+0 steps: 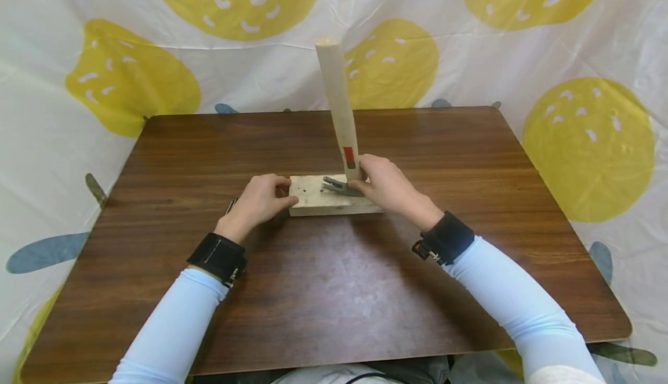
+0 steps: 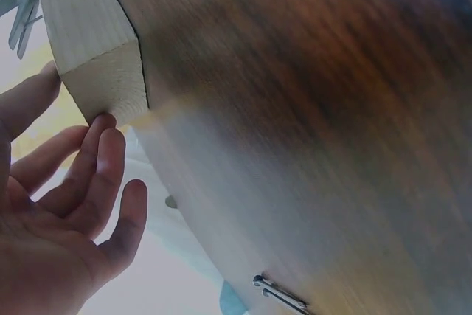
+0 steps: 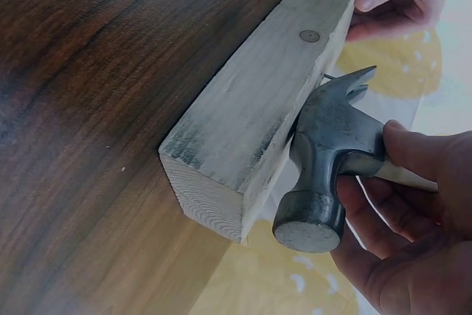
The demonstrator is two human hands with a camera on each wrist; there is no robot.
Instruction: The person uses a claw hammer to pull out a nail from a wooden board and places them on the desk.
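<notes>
Two nails point(image 2: 280, 296) lie on the counter point(image 1: 334, 291), half hidden behind the left hand point(image 1: 258, 201). That hand grips the left end of the wood block point(image 1: 313, 198) at mid-counter. The right hand point(image 1: 386, 189) is clamped on the hammer point(image 1: 341, 184) just below its head. The hammer's claw rests on the block, handle upright; the claw tips are hard to make out.
</notes>
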